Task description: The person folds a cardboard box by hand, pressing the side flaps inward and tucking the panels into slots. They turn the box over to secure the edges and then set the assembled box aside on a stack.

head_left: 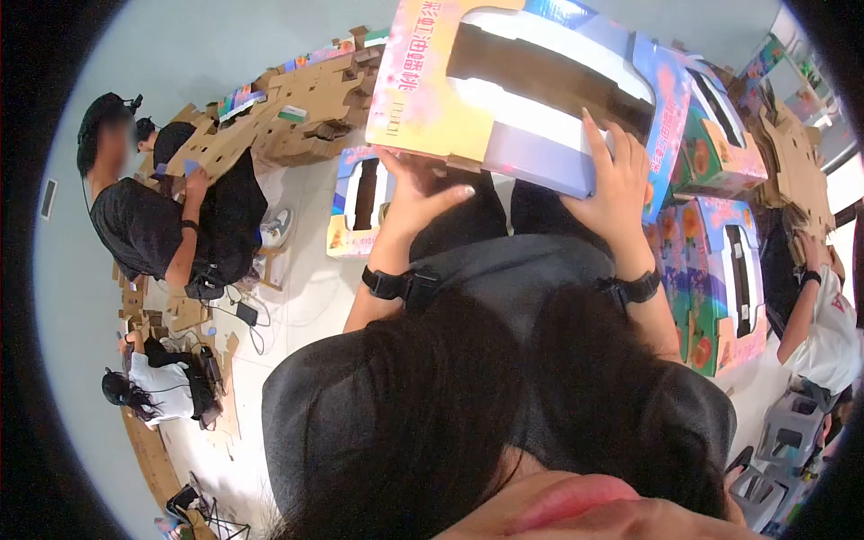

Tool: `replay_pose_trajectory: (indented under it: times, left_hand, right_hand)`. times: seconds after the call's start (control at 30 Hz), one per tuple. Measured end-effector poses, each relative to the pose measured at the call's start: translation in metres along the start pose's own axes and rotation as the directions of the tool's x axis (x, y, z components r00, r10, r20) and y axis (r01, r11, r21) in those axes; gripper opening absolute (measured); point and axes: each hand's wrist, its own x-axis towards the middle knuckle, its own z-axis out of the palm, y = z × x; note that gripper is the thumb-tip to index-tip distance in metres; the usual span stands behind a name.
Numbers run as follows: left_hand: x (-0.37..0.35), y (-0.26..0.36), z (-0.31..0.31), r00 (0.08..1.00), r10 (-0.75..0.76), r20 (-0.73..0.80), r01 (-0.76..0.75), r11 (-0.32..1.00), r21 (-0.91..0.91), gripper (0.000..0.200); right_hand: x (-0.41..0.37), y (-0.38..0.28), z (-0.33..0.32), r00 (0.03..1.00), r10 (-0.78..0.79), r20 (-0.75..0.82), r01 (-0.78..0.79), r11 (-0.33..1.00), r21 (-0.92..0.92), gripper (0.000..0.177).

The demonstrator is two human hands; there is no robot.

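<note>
Both hands held up a colourful cardboard box (423, 81) with a window cut-out, raised in front of the person and tilted. The left hand (416, 193) gripped its lower edge at the yellow panel, thumb spread across below the edge. The right hand (619, 180) was clasped around the lower blue corner, fingers flat on the face. A similar box (355, 202) lay on the floor beyond, and more boxes (720, 153) were stacked to the right. Another person in black (144, 225) handled brown cardboard (211, 148) at left.
</note>
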Motion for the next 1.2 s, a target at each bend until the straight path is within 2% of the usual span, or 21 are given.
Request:
replay_pose_trajectory:
  times: [0.1,0.13,0.23,0.27,0.4,0.5,0.63,0.73,0.83,0.93,1.07,1.13,1.2]
  left_hand:
    - [-0.002,-0.011,-0.002,0.995,0.089,-0.042,-0.080,0.979,0.188,0.142]
    - [-0.003,-0.015,0.004,0.977,0.177,-0.117,-0.156,0.974,0.165,0.121]
    - [0.003,-0.016,0.012,0.928,-0.063,-0.367,0.016,0.991,-0.130,0.100]
    - [0.002,-0.013,0.010,0.881,-0.247,-0.404,0.149,0.955,-0.257,0.081]
    - [0.002,-0.016,0.022,0.834,-0.191,-0.517,0.113,0.977,-0.179,0.079]
    - [0.003,-0.011,0.017,0.833,-0.268,-0.483,0.188,0.960,-0.209,0.081]
    - [0.004,-0.011,0.016,0.830,-0.273,-0.486,0.206,0.960,-0.188,0.085]
    - [0.005,-0.017,0.015,0.813,-0.278,-0.511,0.217,0.960,-0.175,0.088]
    - [0.007,-0.012,0.017,0.808,-0.304,-0.505,0.238,0.952,-0.191,0.091]
    - [0.004,-0.006,0.020,0.812,-0.323,-0.486,0.271,0.946,-0.176,0.094]
    - [0.004,-0.003,0.021,0.812,-0.355,-0.463,0.296,0.935,-0.197,0.092]
    - [0.005,-0.006,0.019,0.817,-0.367,-0.446,0.309,0.930,-0.199,0.092]
    - [0.004,-0.005,0.022,0.791,-0.392,-0.471,0.323,0.920,-0.223,0.101]
  right_hand:
    - [0.003,0.003,-0.002,1.000,-0.001,0.004,0.001,1.000,0.026,0.101]
    - [0.004,0.003,-0.003,1.000,-0.001,0.014,0.000,1.000,0.024,0.101]
    - [0.003,0.000,-0.003,1.000,-0.008,0.025,0.008,1.000,-0.003,0.101]
    - [0.003,-0.003,-0.004,1.000,-0.012,0.028,0.012,1.000,-0.010,0.101]
    - [0.001,-0.004,-0.004,0.999,-0.030,0.040,0.031,0.999,-0.029,0.099]
    - [0.002,-0.004,-0.004,0.997,-0.050,0.060,0.053,0.997,-0.049,0.097]
    - [0.009,-0.006,-0.009,0.994,-0.112,0.014,0.111,0.993,0.025,0.098]
    - [0.015,-0.007,-0.010,0.990,-0.127,0.060,0.128,0.992,-0.003,0.103]
    - [0.024,-0.018,-0.007,0.976,-0.138,0.167,0.112,0.981,0.156,0.105]
    - [0.032,-0.046,0.000,0.968,-0.203,0.151,0.162,0.956,0.243,0.108]
    - [0.045,-0.057,0.029,0.966,-0.238,0.104,0.215,0.957,0.193,0.106]
    - [0.047,-0.056,0.043,0.974,-0.208,0.086,0.190,0.965,0.182,0.104]
    - [0.046,-0.055,0.049,0.977,-0.196,0.088,0.180,0.969,0.170,0.102]
